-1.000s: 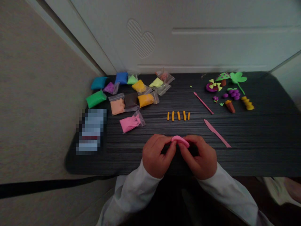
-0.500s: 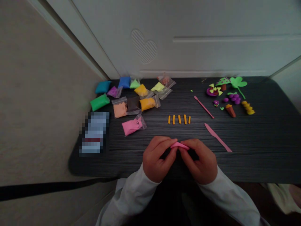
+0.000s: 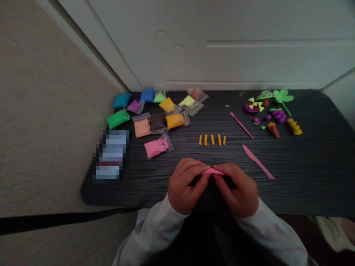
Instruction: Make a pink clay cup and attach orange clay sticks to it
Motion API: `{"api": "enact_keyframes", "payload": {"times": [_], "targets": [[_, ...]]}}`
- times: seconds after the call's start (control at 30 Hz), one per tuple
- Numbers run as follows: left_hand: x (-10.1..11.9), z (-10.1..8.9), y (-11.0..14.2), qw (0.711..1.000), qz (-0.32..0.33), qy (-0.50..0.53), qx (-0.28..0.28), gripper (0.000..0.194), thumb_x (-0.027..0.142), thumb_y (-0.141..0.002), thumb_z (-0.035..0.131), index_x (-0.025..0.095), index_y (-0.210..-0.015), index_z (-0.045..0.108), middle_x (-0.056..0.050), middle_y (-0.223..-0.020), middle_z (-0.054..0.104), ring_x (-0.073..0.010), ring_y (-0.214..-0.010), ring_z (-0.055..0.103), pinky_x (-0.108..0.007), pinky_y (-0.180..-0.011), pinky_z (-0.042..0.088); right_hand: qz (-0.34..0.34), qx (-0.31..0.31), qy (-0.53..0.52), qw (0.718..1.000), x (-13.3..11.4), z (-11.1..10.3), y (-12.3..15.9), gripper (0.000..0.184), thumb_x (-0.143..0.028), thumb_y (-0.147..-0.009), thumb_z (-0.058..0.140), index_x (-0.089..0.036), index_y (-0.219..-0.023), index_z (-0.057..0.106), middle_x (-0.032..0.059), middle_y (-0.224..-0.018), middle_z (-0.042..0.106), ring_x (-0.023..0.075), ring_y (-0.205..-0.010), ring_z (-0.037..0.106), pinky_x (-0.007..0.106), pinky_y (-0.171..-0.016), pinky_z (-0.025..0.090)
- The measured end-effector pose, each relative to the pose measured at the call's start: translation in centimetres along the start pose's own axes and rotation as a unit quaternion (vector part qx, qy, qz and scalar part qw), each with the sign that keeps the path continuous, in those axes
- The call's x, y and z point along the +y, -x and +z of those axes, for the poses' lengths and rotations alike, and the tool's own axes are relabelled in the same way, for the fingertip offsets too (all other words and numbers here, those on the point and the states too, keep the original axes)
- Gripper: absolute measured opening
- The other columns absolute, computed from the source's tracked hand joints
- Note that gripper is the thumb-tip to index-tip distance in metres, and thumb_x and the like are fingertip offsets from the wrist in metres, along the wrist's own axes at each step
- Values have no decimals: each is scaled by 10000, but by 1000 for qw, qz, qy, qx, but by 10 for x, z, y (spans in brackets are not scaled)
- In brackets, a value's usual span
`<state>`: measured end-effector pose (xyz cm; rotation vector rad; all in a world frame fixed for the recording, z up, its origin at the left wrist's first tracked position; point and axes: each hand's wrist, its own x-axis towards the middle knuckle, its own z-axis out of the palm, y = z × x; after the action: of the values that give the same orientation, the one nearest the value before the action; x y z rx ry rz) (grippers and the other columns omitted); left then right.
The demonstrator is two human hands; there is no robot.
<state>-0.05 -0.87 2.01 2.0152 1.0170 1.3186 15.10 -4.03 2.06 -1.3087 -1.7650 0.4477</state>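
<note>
A flattened strip of pink modelling clay is pinched between the fingertips of both hands, near the table's front edge. My left hand grips its left end with thumb and fingers, and my right hand has the right end the same way. Just beyond the hands lie several short orange clay sticks in a row. To their right rest a pink modelling knife and a thin pink tool. An opened bag of pink clay lies up and left of my left hand.
Several bags of coloured clay, among them a green one, cover the back left of the dark table. A blurred-out phone lies at the left. Small clay figures, including purple grapes and a green flower, stand back right.
Both hands hold nearly the same place, still pinching the pink clay, whose shape between the fingertips differs slightly. The camera view has shifted a little.
</note>
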Motion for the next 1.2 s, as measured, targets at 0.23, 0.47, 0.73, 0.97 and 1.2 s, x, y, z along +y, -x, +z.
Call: {"api": "enact_keyframes", "payload": {"times": [0.23,0.47,0.73,0.97,1.2], "targets": [[1,0,3,999,-21,-26,21,252,111,-693,623,177,-932,577,-35,-851,626,-139,-781,584,-270,-671,495,17,17,11,1000,-2,-1,0,214,-157,-774,532,-210,-979,564,45,-867,660,164,-795,620,313,-700,510],[3,0,0,998,56,-29,22,276,16,-643,638,158,-875,587,-40,-809,624,-139,-779,580,-285,-702,512,-36,5,-34,999,0,-3,-1,348,-102,-725,601,-220,-1050,560,64,-992,628,184,-930,582,358,-785,500],[4,3,2,998,48,-49,-11,301,71,-646,642,146,-930,576,-54,-816,639,-150,-780,596,-282,-716,518,-61,33,-73,995,0,-7,1,380,-44,-713,598,-240,-1037,574,44,-912,640,177,-848,593,369,-738,501],[3,0,1,999,47,-27,8,282,28,-627,635,143,-881,592,-56,-811,641,-154,-782,598,-299,-719,518,-59,34,-60,996,-2,-7,-2,330,-55,-716,608,-214,-1002,569,47,-896,633,166,-849,580,359,-750,487],[2,0,8,1000,-5,-10,25,364,44,-650,628,164,-985,552,-45,-869,647,-142,-810,608,-287,-747,511,-10,6,-35,999,-2,-4,-2,236,-96,-738,590,-204,-946,560,25,-811,631,138,-766,576,303,-681,484]]}}
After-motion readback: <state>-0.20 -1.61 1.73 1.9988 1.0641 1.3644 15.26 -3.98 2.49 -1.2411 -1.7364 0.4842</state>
